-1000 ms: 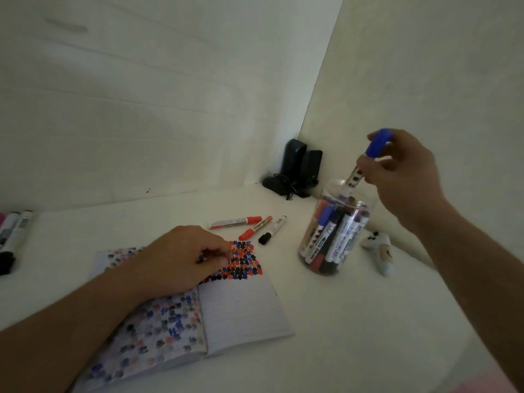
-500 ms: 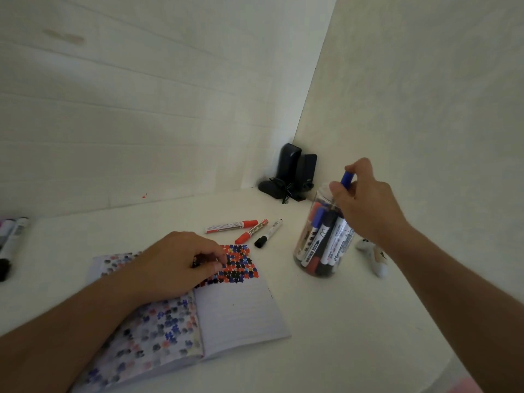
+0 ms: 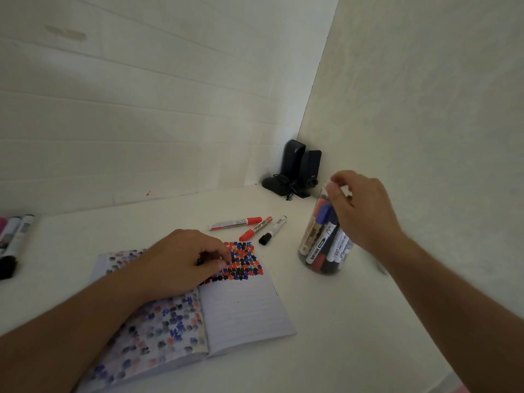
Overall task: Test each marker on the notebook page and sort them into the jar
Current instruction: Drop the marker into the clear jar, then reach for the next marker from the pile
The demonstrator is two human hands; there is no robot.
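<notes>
left hand (image 3: 181,259) curled, resting on notebook (image 3: 241,307) | right hand (image 3: 363,211) at jar (image 3: 323,242) mouth, grip unclear | jar upright, packed with markers (image 3: 326,234) | three markers loose (image 3: 255,225) on counter (image 3: 326,336)

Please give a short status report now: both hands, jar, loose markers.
Left hand rests on open notebook. Right hand at clear plastic jar mouth, grip unclear. Three loose markers on table, nothing blocking.

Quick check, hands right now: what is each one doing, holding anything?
Left hand: fingers loosely curled, resting on the notebook, holding nothing.
Right hand: at the jar mouth; grip cannot be told.
</notes>
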